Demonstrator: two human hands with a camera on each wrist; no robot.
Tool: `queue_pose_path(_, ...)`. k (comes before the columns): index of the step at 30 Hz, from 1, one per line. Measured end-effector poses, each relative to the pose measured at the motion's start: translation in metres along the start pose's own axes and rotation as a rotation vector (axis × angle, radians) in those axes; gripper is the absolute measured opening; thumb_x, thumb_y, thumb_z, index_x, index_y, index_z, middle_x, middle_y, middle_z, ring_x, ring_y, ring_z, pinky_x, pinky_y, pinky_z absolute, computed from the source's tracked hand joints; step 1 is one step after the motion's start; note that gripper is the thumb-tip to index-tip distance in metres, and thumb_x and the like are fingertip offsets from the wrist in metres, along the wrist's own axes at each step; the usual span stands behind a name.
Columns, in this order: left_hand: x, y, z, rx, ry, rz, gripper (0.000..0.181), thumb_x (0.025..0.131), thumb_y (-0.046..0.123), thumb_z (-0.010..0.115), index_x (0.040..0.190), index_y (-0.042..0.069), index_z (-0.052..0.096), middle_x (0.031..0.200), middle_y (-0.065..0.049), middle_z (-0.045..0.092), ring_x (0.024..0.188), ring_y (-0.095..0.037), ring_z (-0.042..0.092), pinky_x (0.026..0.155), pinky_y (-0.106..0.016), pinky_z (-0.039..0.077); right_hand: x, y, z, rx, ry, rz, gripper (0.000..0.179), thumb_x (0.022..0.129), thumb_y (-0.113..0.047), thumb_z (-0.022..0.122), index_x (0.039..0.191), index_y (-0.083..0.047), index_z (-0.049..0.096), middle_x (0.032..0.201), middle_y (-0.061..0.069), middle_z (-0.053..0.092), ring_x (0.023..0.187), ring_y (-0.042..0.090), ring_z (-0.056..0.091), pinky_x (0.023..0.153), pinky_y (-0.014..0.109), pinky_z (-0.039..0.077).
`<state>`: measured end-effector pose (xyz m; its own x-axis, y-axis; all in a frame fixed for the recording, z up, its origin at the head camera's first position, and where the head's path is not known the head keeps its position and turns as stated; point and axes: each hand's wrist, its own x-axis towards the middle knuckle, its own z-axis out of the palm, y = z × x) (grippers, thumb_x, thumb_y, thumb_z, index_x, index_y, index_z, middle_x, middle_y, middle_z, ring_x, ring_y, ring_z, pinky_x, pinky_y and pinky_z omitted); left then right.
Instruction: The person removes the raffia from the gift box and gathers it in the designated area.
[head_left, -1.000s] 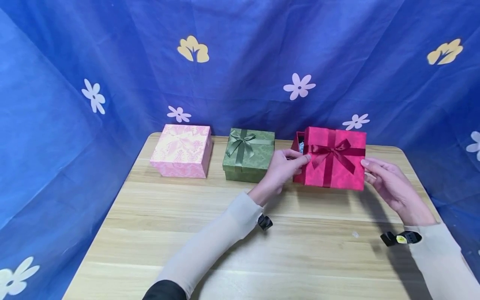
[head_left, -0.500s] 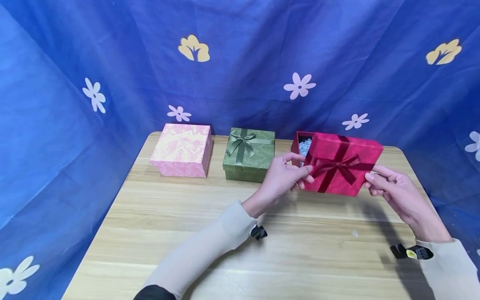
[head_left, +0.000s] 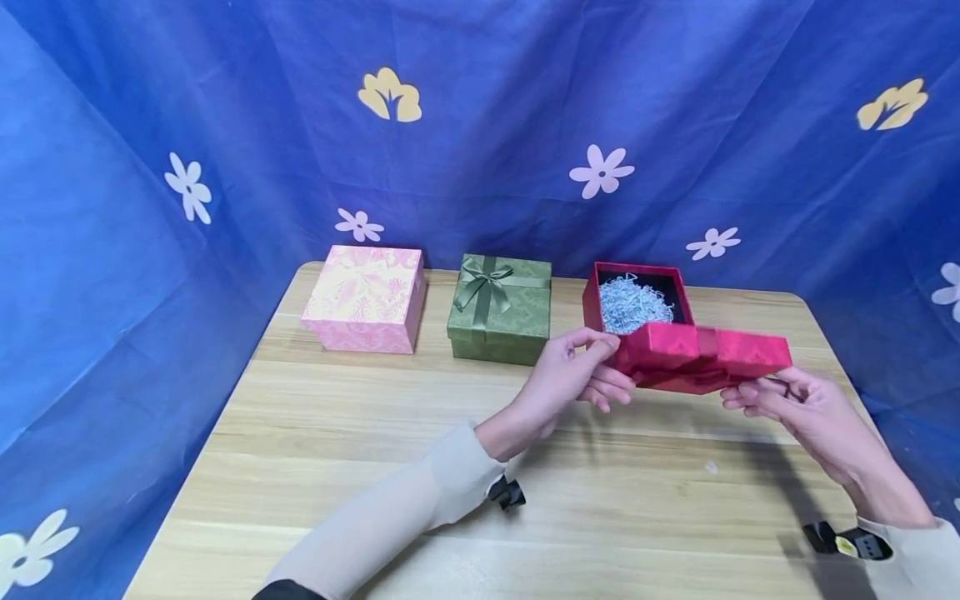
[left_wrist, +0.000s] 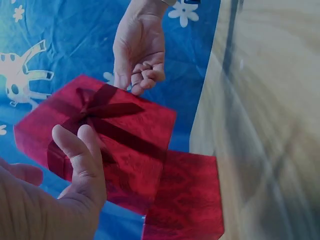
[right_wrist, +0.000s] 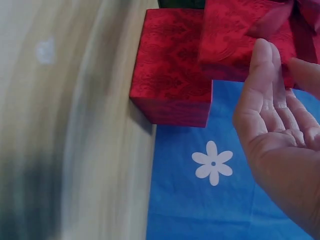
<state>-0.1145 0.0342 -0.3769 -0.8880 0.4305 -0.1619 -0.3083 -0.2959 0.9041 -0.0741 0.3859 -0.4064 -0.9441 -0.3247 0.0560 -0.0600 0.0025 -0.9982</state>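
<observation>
A red gift box lid [head_left: 720, 343] with a dark red ribbon bow is held tilted up, its bow face turned toward the near side. My left hand [head_left: 562, 379] pinches its left end, and my right hand [head_left: 821, 421] pinches the right end. Behind the lid stands the red box base [head_left: 592, 307], uncovered, with light blue shredded paper [head_left: 633, 304] inside. In the left wrist view the lid [left_wrist: 135, 135] overlaps the base [left_wrist: 187, 195]. The right wrist view shows the base's side [right_wrist: 172, 57] below the lid [right_wrist: 230, 40]; part of the base is hidden.
A green gift box [head_left: 502, 312] with a bow stands left of the red base, and a pink patterned box [head_left: 363, 296] farther left, both lidded. They line the back of the wooden table [head_left: 360, 450]. A blue flowered cloth [head_left: 480, 125] hangs behind.
Both hands have brought the red lid off the base, toward the near side and right, tilting it. The shredded paper inside the base has come into view. The green and pink boxes stay put.
</observation>
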Motion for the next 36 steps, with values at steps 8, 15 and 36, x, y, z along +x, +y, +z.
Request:
queue_pose_path(8,-0.009,-0.017,-0.003,0.071,-0.025,-0.037,0.024,0.106,0.028,0.076,0.119,0.008,0.072,0.093,-0.031,0.076,0.063,-0.019,0.074,0.054,-0.026,0.056,-0.014,0.009,-0.005,0.286,-0.161,0.016,0.054,0.118,0.005,0.020,0.155,0.000,0.058,0.142,0.016,0.070,0.122,0.028,0.073,0.101,0.037,0.058)
queue_pose_path(15,-0.017,-0.033,-0.005,0.196,-0.031,-0.043,0.042,0.101,0.025,0.082,0.132,0.004,0.064,0.088,-0.010,0.080,0.072,-0.020,0.075,0.062,-0.029,0.055,-0.025,0.014,-0.004,0.273,-0.096,0.120,0.051,0.121,-0.006,0.024,0.160,-0.008,0.056,0.155,-0.002,0.061,0.079,0.004,0.060,0.059,0.019,0.045)
queue_pose_path(36,-0.022,-0.079,-0.022,0.332,-0.029,-0.058,0.059,0.095,0.003,0.084,0.146,0.017,0.059,0.122,-0.010,0.062,0.099,-0.020,0.068,0.073,-0.034,0.057,-0.037,0.073,0.002,0.110,-0.153,0.303,0.063,0.115,0.002,0.044,0.173,-0.014,0.027,0.154,-0.001,0.056,0.135,0.014,0.062,0.107,0.033,0.054)
